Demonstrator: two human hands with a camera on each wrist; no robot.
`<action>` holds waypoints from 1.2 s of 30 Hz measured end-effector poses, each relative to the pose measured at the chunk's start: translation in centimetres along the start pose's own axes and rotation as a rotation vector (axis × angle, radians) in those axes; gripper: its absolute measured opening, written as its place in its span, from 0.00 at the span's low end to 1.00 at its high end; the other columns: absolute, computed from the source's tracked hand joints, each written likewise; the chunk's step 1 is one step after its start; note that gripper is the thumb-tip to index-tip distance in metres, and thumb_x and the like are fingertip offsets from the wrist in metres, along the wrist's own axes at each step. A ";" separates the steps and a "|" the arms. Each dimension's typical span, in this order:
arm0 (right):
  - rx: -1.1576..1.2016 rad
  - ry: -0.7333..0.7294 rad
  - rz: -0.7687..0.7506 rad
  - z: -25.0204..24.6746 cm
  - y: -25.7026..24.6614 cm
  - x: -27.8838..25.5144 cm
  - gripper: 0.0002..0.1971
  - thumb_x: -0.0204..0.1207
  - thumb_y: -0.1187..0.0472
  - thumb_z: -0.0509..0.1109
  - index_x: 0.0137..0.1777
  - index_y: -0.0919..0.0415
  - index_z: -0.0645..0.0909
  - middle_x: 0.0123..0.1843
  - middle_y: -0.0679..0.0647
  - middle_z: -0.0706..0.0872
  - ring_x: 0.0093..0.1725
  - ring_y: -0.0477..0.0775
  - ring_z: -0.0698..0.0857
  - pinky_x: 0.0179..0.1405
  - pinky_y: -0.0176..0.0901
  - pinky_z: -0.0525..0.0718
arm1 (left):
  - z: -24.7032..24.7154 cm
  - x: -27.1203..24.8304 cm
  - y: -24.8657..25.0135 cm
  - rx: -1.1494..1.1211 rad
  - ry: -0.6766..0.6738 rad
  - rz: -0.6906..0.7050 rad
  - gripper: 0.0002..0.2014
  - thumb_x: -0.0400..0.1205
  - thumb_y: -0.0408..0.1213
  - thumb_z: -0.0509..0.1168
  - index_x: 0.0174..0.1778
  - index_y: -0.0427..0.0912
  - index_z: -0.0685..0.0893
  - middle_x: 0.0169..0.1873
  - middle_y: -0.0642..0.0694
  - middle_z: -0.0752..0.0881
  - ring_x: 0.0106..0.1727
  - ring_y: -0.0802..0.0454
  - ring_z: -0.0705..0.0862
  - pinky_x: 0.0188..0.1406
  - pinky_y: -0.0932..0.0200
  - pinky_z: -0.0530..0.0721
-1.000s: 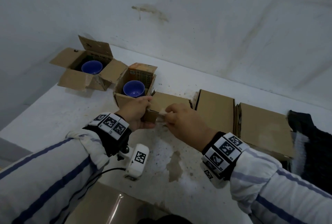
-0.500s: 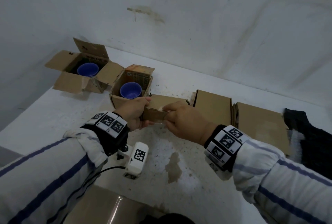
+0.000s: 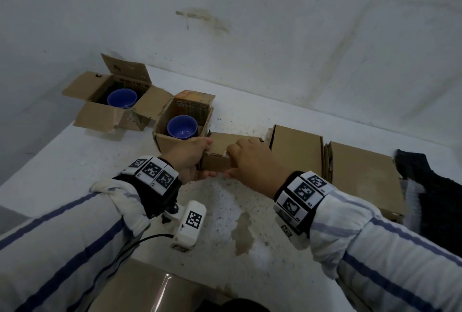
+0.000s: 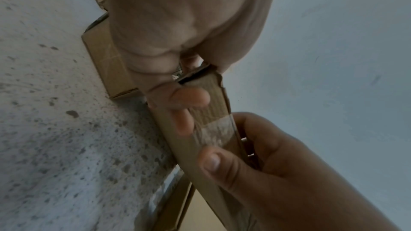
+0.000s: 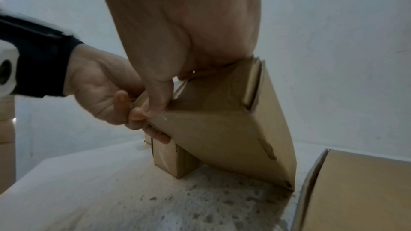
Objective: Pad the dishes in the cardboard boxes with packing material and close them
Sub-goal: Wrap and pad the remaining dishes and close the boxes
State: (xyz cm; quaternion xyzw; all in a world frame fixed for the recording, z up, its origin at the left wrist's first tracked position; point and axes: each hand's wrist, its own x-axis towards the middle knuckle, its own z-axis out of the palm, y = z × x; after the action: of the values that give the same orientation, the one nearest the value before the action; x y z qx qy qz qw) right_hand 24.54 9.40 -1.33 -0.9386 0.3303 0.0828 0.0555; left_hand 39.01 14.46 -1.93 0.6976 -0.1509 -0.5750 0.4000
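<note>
A small closed cardboard box (image 3: 218,154) is gripped from both sides, my left hand (image 3: 191,159) on its left end and my right hand (image 3: 250,161) on its right. In the right wrist view this box (image 5: 222,138) is tilted, with its near side raised off the table. Clear tape (image 4: 214,130) runs over its near face, and my right hand's thumb (image 4: 209,161) presses just below it. Two open boxes stand to the left: one (image 3: 170,141) holds a blue bowl (image 3: 182,128), the farther one (image 3: 100,116) holds another blue bowl (image 3: 122,98).
Two closed cardboard boxes (image 3: 297,151) (image 3: 362,176) lie to the right, with a dark cloth (image 3: 430,186) beyond them. The speckled white table (image 3: 225,211) meets the wall close behind the boxes. A brown surface (image 3: 140,289) sits below the table's front edge.
The pale tape end that my right hand pinched at the box's near edge now lies flat on the near face. Both hands have stayed on the box.
</note>
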 end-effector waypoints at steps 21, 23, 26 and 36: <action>-0.014 0.063 -0.028 0.7 0.3 -0.5 0.25 0.73 0.40 0.66 0.63 0.53 0.71 0.64 0.54 0.76 0.63 0.59 0.74 0.63 0.55 0.72 | -0.2 0.3 -0.5 0.032 0.011 0.000 0.13 0.86 0.39 0.51 0.65 0.54 0.73 0.46 0.35 0.85 0.28 0.44 0.84 0.19 0.63 0.76; -0.012 0.044 -0.044 1.1 0.2 -0.7 0.24 0.74 0.40 0.65 0.65 0.53 0.71 0.65 0.54 0.75 0.63 0.59 0.73 0.62 0.54 0.71 | -0.5 0.3 -0.8 0.023 -0.014 -0.018 0.14 0.86 0.36 0.51 0.64 0.53 0.73 0.50 0.35 0.82 0.33 0.42 0.84 0.20 0.62 0.79; 0.113 -0.019 0.096 1.6 1.3 -1.4 0.32 0.72 0.30 0.58 0.68 0.50 0.71 0.66 0.56 0.74 0.66 0.60 0.72 0.66 0.56 0.73 | -0.6 0.2 -1.4 -0.034 -0.049 -0.030 0.15 0.86 0.34 0.55 0.68 0.52 0.70 0.59 0.36 0.77 0.47 0.37 0.85 0.25 0.54 0.87; 0.432 -0.298 0.375 3.1 2.1 -1.4 0.51 0.65 0.31 0.71 0.80 0.59 0.55 0.79 0.61 0.56 0.72 0.61 0.71 0.65 0.51 0.77 | 0.3 1.1 -2.9 -0.035 -0.038 -0.037 0.10 0.87 0.34 0.55 0.64 0.41 0.69 0.51 0.39 0.78 0.48 0.42 0.81 0.48 0.42 0.85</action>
State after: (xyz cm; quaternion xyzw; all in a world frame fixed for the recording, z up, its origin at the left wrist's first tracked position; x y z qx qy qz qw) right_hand 21.80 9.10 -4.23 -0.8055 0.4956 0.1562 0.2848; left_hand 38.34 15.45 -4.77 0.6822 -0.1352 -0.5979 0.3984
